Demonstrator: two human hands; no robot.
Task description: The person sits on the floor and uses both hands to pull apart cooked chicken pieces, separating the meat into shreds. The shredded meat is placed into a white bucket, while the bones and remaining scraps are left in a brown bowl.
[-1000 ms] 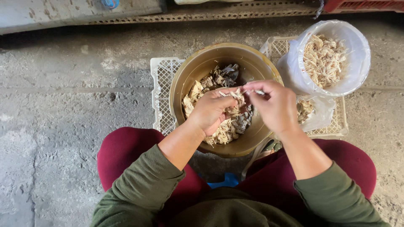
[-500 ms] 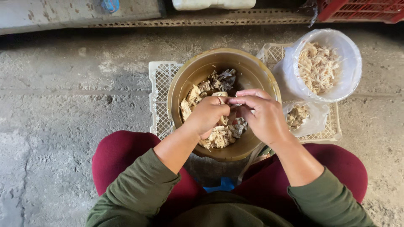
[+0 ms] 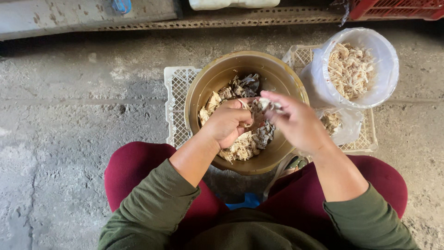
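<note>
A round brass-coloured metal bowl [image 3: 208, 88] stands on a white plastic lattice crate [image 3: 177, 99] that lies flat on the grey concrete floor [image 3: 69, 120], just in front of the person's knees. Pale and dark shredded pieces [image 3: 245, 143] lie in the bowl. The left hand [image 3: 229, 122] and the right hand [image 3: 298, 122] are over the bowl, close together. To the right of the bowl, a white bucket lined with clear plastic film [image 3: 386, 65] stands on a second white lattice crate [image 3: 365, 139], with pale shreds [image 3: 351, 69] in it.
</note>
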